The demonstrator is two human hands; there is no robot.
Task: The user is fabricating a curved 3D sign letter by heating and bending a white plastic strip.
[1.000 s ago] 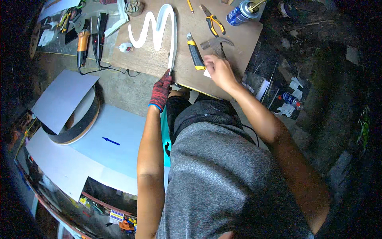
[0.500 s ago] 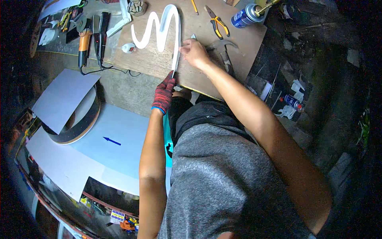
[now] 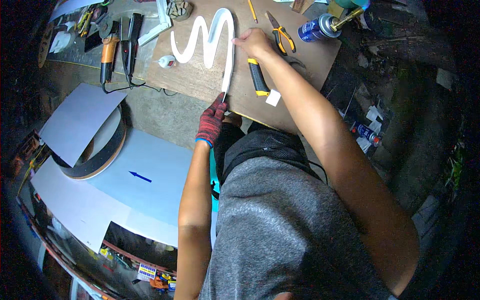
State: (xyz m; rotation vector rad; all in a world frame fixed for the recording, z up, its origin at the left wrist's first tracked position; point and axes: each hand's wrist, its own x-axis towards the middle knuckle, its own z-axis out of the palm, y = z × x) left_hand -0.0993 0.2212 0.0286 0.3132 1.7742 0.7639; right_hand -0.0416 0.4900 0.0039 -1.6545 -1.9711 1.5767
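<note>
Head view shows the bare right hand [image 3: 253, 42] farther up the white wavy strip [image 3: 229, 60] than half a second ago, its fingertips at the outer edge (whether they pinch anything, one cannot tell). That puts the work, it seems, nearer the strip's top bend. The gloved left hand [image 3: 210, 121] remains clamped on the strip's lower end, well apart from the right. The strip lies over the wooden board [image 3: 187, 85], where the yellow-black knife [image 3: 258, 77] and a small white piece [image 3: 273, 97] now show uncovered.
</note>
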